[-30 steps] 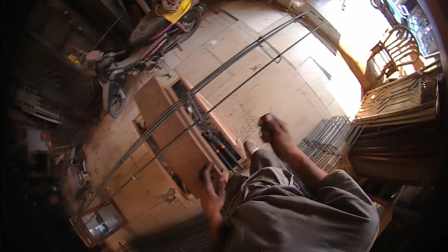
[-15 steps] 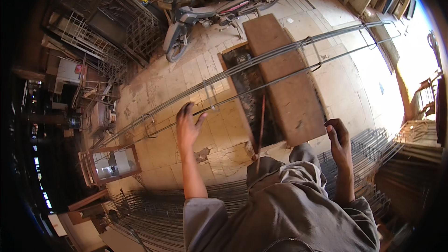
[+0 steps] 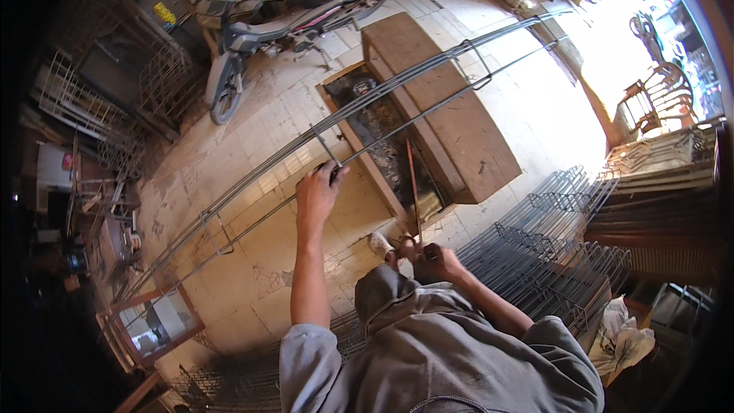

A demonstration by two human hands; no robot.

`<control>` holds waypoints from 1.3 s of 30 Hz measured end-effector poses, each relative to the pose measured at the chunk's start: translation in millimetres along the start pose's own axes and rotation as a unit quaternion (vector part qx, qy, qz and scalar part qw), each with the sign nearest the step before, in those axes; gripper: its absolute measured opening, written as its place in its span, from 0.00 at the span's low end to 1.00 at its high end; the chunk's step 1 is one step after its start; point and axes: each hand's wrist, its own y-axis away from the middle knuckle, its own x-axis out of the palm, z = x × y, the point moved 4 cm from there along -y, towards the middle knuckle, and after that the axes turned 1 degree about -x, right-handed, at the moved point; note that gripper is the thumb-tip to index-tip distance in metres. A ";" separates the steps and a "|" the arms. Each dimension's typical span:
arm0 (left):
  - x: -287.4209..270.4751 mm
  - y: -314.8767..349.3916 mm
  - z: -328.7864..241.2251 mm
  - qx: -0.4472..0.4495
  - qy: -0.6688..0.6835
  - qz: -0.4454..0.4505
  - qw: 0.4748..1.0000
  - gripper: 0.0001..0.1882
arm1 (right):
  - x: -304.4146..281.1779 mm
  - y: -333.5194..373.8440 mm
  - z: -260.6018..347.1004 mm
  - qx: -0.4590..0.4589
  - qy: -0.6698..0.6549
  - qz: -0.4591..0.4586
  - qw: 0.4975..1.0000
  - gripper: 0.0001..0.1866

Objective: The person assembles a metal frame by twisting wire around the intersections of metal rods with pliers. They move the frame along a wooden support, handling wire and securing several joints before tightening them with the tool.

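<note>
Pale, worn floor tiles (image 3: 260, 260) spread across a cluttered workshop, with a dark grey motorcycle (image 3: 237, 40) parked at the far side. From the head view, a long, narrow frame of dark steel rods joined by rectangular hoops (image 3: 382, 92) lies ahead of the person, its long axis slanting from lower left to upper right toward the bright doorway, above a brown box-shaped block (image 3: 478, 149) and a wood-edged dark trough (image 3: 375, 174). Nearer to it is the left hand (image 3: 321, 183), fingers curled around its near rod beside a hoop. Well apart, lower and to the right, the right hand (image 3: 440, 258) is bent close to the person's knees, by the lower end of a thin reddish-brown rod (image 3: 413, 183); whether it grips that end, I cannot tell. This rod points away from the person, its long axis almost straight ahead with the far end tipped slightly left, crossing the frame's slant.
</note>
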 end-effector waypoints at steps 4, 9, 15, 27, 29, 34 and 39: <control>1.6 -1.1 9.4 0.007 -0.021 0.013 1.000 0.19 | 38.3 -29.8 -33.6 -0.022 -0.159 -0.036 0.986 0.19; 5.6 -2.1 17.2 0.006 -0.030 0.020 0.999 0.19 | 5.9 -19.0 -12.9 -0.062 -0.018 -0.174 0.983 0.15; 4.3 2.1 9.1 0.014 0.005 -0.005 1.000 0.19 | -13.4 -36.4 -15.6 -0.130 0.133 -0.259 0.948 0.14; -3.0 6.0 6.9 -0.019 -0.003 0.000 1.000 0.17 | -128.9 47.6 113.7 -0.308 -0.050 -0.052 0.949 0.07; -1.2 8.2 10.1 -0.028 -0.007 0.018 0.999 0.15 | -198.5 44.9 150.2 -0.354 -0.031 -0.263 0.897 0.11; -3.0 -0.9 1.5 0.006 0.013 0.014 1.000 0.12 | -343.8 -100.8 177.3 -0.169 0.198 -0.490 0.832 0.10; -4.6 -0.2 6.0 0.000 0.015 0.048 0.999 0.12 | -366.7 -179.6 166.9 -0.136 0.268 -0.444 0.844 0.16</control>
